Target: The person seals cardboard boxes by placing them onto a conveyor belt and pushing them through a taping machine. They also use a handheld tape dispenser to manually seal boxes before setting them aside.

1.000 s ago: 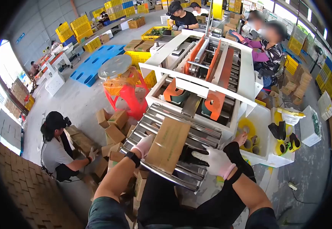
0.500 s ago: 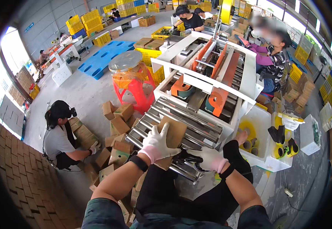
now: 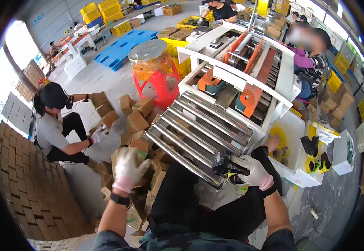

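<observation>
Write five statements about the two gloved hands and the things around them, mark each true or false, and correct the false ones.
1. The right hand holds a black handheld device. True.
2. The left hand is gripping a metal roller. False: the left hand is off the metal rollers, with its fingers spread near the loose boxes.
3. The plastic stool is blue. False: the plastic stool is red.
4. A blue pallet lies on the floor. True.
5. The crouching person wears a white cap. False: the crouching person wears a dark cap.
</observation>
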Available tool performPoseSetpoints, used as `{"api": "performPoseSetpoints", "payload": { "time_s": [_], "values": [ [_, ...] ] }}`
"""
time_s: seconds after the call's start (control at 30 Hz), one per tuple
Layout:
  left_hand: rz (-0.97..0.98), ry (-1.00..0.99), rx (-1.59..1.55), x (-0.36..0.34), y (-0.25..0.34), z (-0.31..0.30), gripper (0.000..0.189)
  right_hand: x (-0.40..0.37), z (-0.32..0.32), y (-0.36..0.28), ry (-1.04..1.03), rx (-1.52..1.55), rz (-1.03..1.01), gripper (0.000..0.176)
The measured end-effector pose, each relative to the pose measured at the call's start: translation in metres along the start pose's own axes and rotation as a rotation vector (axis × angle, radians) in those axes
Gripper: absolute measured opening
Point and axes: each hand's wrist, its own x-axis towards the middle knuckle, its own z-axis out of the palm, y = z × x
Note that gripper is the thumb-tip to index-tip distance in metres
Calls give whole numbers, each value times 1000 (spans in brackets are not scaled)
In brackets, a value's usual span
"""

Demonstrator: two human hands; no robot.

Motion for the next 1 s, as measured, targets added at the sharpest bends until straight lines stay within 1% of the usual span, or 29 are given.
{"api": "performPoseSetpoints", "payload": {
  "time_s": [0.03,0.07,0.1,0.13,0.17,0.23,0.27,0.33,0.37,0.4,0.43,0.47,0.5,0.57,0.63,0.7,0.8,0.9,1.0],
  "values": [
    [-46,-168,-429,1,20,13,60,-1,-1,-7,-10,19,36,67],
    [-277,-513,-1085,0,36,37,64,0,-1,-13,-18,34,73,67],
    [-366,-744,-1448,0,57,58,73,0,0,-15,-11,37,6,67],
    [-536,-991,-1739,-1,79,79,82,-1,1,-17,-1,39,-58,67],
    [-526,-1195,-1927,0,105,92,86,-3,0,-19,11,39,-116,67],
    [-455,-1234,-2024,1,146,93,92,-9,-6,-26,2,-44,-83,63],
    [-417,-1222,-2206,3,157,94,80,-13,-8,-31,-2,-82,-65,62],
    [-521,-1129,-2123,4,173,90,59,-17,-11,-40,-13,-163,-15,58],
    [-574,-1064,-2072,3,175,86,49,-19,-12,-40,10,-177,-33,58],
    [-622,-1039,-2122,0,175,84,32,-20,-10,-37,30,-180,-62,59],
    [-568,-1017,-2213,-2,171,97,25,-19,-7,-33,48,-176,-100,59],
    [-619,-993,-2160,-10,169,108,22,-19,-5,-32,52,-158,-125,58],
    [-669,-969,-2108,-11,168,106,19,-19,-2,-33,66,-161,-127,57],
    [-568,-1053,-2047,-13,161,109,26,-18,3,-31,77,-180,-118,56],
    [-587,-1015,-1987,-14,161,112,23,-17,5,-28,60,-211,-149,59],
    [-654,-1028,-2051,-13,161,104,23,-16,4,-31,53,-232,-159,61],
    [-668,-1041,-2058,-16,162,118,23,-19,4,-31,56,-246,-154,64],
    [-609,-1061,-2014,-17,163,122,23,-21,6,-28,69,-249,-155,64],
    [-657,-1012,-2028,-21,163,127,20,-20,5,-33,48,-230,-140,61]
  ]
}}
